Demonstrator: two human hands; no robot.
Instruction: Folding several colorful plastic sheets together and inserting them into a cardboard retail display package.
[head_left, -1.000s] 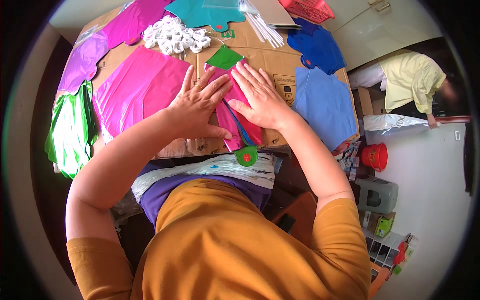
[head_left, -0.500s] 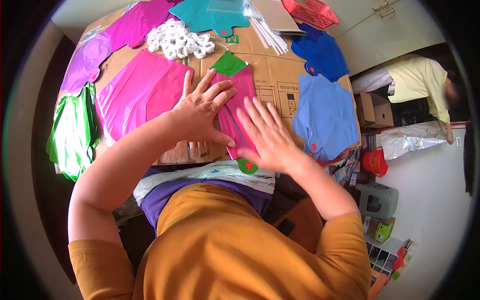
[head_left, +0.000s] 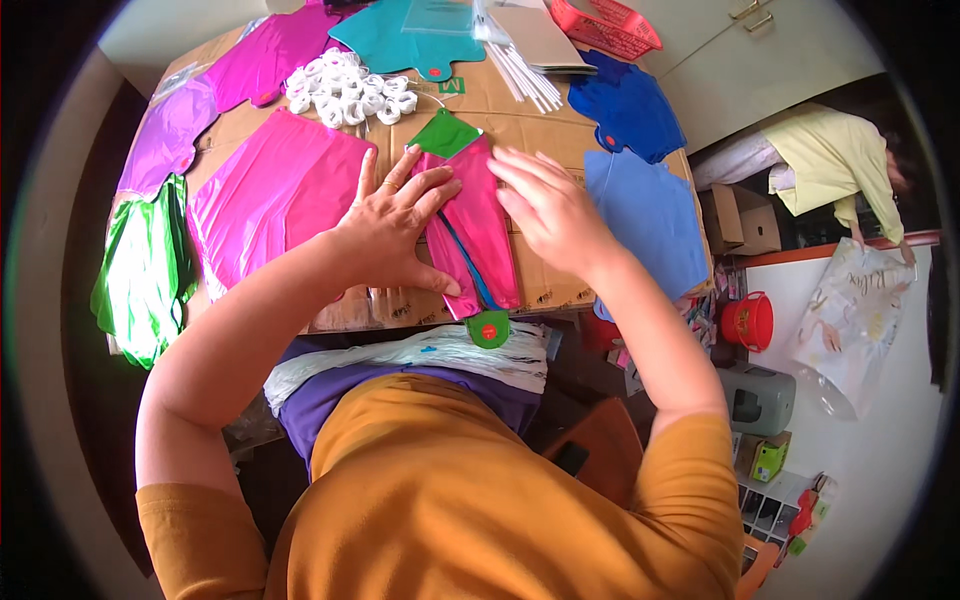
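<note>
A folded pink foil balloon (head_left: 478,232) lies near the front edge of the cardboard-covered counter (head_left: 545,130), running lengthwise toward the person, with a thin blue strip showing along its fold. A green piece (head_left: 444,133) sticks out at its far end, and a small green tab with a red dot (head_left: 488,328) hangs off the counter's edge at its near end. The left hand (head_left: 392,228) lies flat and open on the balloon's left side, fingers spread, thumb stretched along the lower part, a ring on one finger. The right hand (head_left: 548,203) is open too, fingers extended together over the balloon's upper right edge; I cannot tell whether the fingertips touch it.

Just left of the left hand lies a larger flat pink foil sheet (head_left: 265,195). Farther left are a purple foil balloon (head_left: 160,140) and a green foil balloon (head_left: 140,270) that droops over the counter's side. Beyond the hands sits a heap of small white rings (head_left: 345,88), with a teal balloon (head_left: 400,40) and a bundle of white sticks (head_left: 525,75) behind. To the right lie a light blue balloon (head_left: 650,215) and a dark blue balloon (head_left: 625,110). A red basket (head_left: 605,22) stands at the far corner. Off to the right, another person in a yellow shirt (head_left: 830,160) bends over.
</note>
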